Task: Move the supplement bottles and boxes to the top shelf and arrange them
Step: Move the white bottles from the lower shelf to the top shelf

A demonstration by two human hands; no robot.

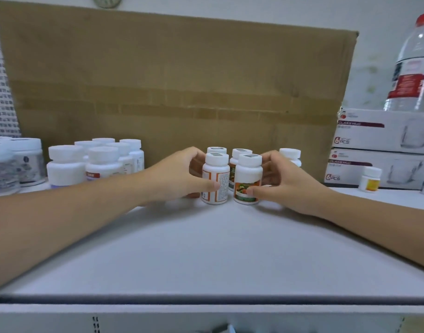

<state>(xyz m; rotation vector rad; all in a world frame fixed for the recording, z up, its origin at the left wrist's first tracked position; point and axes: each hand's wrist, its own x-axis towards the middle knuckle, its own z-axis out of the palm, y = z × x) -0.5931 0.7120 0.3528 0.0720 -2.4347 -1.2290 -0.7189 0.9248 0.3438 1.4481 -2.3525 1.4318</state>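
Note:
Several white supplement bottles with orange labels stand in a tight group on the white top shelf (pixel 211 248). My left hand (pixel 179 175) curls round the front left bottle (pixel 215 179), thumb on its label. My right hand (pixel 283 183) grips the front right bottle (pixel 248 181), thumb on its picture label. Two more bottles (pixel 240 155) stand just behind them. Another white bottle (pixel 290 155) shows behind my right hand.
A cluster of white bottles (pixel 98 159) and two larger jars (pixel 16 162) stand at the left. A big cardboard box (pixel 172 80) fills the back. Right: stacked glass-mug boxes (pixel 384 150), a water bottle (pixel 413 66), a small yellow-labelled bottle (pixel 371 179).

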